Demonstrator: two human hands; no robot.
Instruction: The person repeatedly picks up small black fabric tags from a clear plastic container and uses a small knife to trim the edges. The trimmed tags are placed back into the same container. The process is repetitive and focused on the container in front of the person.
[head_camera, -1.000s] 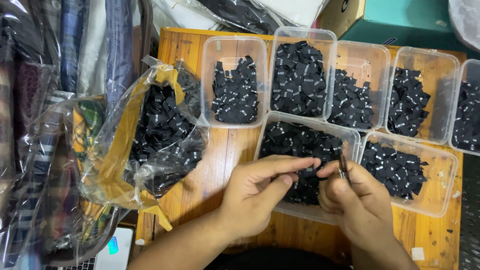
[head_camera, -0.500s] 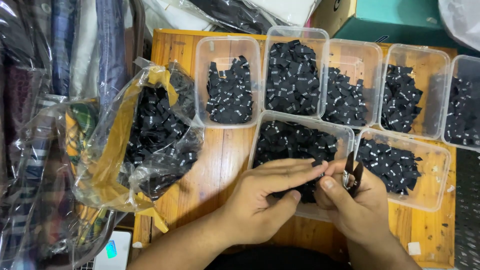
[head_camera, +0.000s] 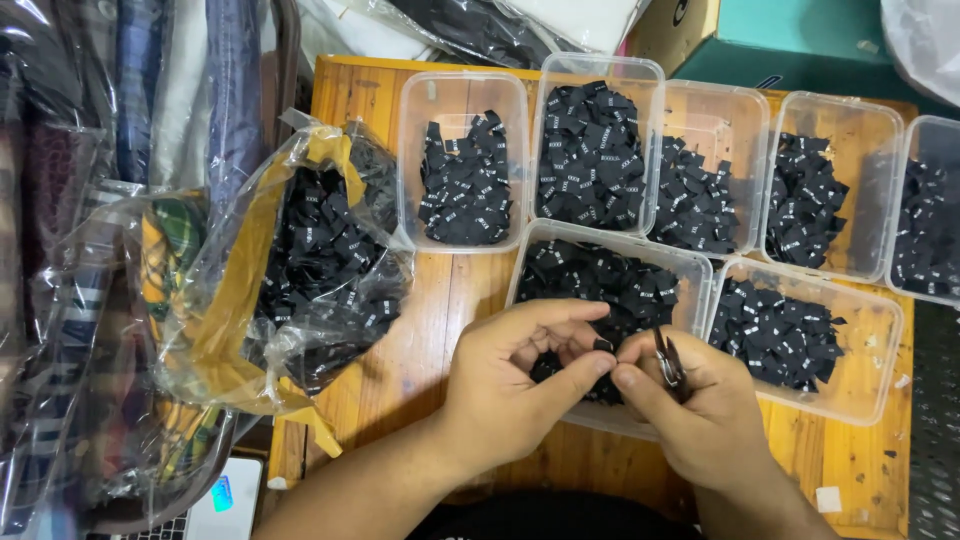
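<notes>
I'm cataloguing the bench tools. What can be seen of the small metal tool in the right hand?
The small metal snips look dark grey and slim, with narrow blades. Only the upper part shows; the rest is hidden in the right hand, which grips it upright over the nearest clear tub of black fabric labels. Whether the blades are open cannot be told.

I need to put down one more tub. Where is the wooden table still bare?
Bare table shows in a strip between the clear bag of black labels and the near middle tub, and at the near right corner below the right tub. The back row of tubs stands edge to edge.
</notes>
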